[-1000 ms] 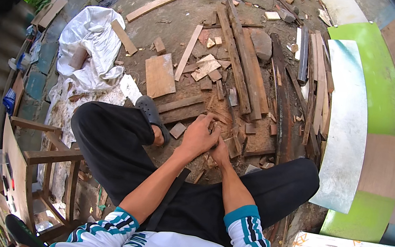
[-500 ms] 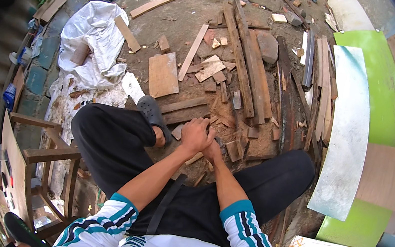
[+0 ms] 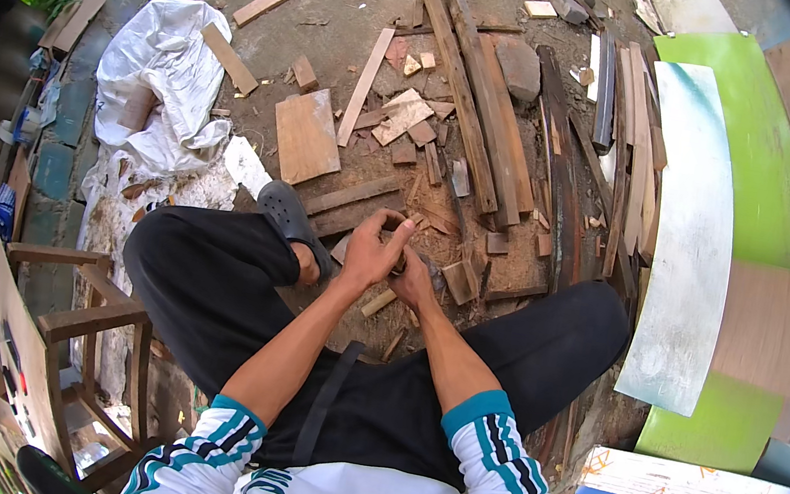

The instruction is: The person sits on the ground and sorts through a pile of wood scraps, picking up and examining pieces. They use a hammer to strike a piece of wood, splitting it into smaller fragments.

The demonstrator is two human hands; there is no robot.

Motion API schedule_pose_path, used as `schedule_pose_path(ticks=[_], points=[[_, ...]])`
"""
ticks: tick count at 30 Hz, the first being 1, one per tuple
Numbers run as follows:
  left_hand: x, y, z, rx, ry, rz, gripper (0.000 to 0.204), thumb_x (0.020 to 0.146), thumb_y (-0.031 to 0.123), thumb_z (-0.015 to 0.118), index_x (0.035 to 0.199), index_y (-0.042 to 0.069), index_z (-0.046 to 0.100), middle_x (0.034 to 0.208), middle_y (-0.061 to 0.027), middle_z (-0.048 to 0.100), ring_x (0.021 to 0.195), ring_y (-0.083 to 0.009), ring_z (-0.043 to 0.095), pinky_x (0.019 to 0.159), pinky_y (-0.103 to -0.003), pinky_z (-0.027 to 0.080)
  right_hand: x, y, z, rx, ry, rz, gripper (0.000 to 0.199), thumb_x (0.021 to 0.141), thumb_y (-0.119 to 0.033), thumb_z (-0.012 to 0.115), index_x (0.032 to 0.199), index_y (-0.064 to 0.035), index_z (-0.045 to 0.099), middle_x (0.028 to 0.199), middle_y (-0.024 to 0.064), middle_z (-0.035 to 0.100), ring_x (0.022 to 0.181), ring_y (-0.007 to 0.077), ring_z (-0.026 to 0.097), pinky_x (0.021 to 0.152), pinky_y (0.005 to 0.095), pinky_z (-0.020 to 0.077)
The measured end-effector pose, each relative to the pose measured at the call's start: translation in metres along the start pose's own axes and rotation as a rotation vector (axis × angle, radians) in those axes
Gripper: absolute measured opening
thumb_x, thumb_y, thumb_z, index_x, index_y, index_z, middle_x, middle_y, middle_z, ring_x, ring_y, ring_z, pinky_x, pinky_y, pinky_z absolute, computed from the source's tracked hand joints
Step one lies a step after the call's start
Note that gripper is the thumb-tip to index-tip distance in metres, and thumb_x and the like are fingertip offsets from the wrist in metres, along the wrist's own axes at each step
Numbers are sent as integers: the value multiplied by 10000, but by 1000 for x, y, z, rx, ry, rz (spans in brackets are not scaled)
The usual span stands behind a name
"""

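Note:
My left hand [image 3: 373,252] and my right hand [image 3: 414,278] meet in front of my lap, above the ground between my legs. The left one is curled, its thumb and index finger closing in a ring. Just below and to its right, the right hand is closed with its fingers mostly hidden. A small dark thing shows between the two palms, too covered to name. Close by on the ground lie a wooden block [image 3: 460,281] and a short pale stick [image 3: 378,302]. Beyond the hands runs a brown wooden strip [image 3: 354,195].
Long timber beams [image 3: 480,107] and scrap pieces cover the ground ahead. A square board [image 3: 307,137] lies left of them, beside a white sack [image 3: 161,78]. At right are a white panel [image 3: 687,238] and green sheets [image 3: 767,148]. A wooden frame [image 3: 92,321] stands at left.
The left hand has turned and lifted its thumb, opening a gap between thumb and fingers. The hands sit slightly less overlapped. The whole view has shifted a little.

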State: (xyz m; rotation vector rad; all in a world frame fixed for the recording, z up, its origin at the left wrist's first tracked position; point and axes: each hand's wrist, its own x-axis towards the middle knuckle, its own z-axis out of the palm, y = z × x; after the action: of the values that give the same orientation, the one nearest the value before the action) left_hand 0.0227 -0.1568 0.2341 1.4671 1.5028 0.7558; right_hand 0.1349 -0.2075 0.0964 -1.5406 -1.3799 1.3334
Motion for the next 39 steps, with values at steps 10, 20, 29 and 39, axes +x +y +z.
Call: schedule_pose_path(ticks=[10, 20, 29, 39], points=[[-3, -13, 12, 313, 76, 74, 412, 915, 378, 645, 1097, 9, 655, 1057, -192, 674, 976, -342, 661, 846, -424, 516, 5, 3, 3, -25, -85, -16, 610, 785, -130, 784, 1341, -79, 539, 1242, 195, 633, 1163, 349, 608, 931, 439, 488], [-9, -15, 0, -86, -158, -9, 714, 964, 573, 488, 1377, -8, 455, 1247, -202, 607, 1223, -347, 551, 1003, -462, 454, 3, 8, 8, -162, -52, -80, 628, 795, -105, 760, 1364, -60, 498, 1304, 193, 594, 1204, 360, 575, 973, 423, 483], [0, -39, -10, -571, -112, -293, 715, 1025, 612, 259, 1345, 19, 497, 1292, -145, 605, 1264, -295, 519, 1094, -450, 372, -7, -15, 2, -178, -21, -67, 619, 780, -114, 790, 1332, -65, 515, 1296, 185, 588, 1195, 366, 571, 950, 431, 494], [-14, -12, 0, 226, 18, -53, 430, 987, 376, 569, 981, -31, 706, 780, -217, 688, 716, -327, 684, 662, -421, 510, 1, -1, 9, -240, -39, 1, 766, 785, -179, 802, 1430, -52, 408, 1366, 213, 531, 1258, 402, 511, 1014, 469, 463]])
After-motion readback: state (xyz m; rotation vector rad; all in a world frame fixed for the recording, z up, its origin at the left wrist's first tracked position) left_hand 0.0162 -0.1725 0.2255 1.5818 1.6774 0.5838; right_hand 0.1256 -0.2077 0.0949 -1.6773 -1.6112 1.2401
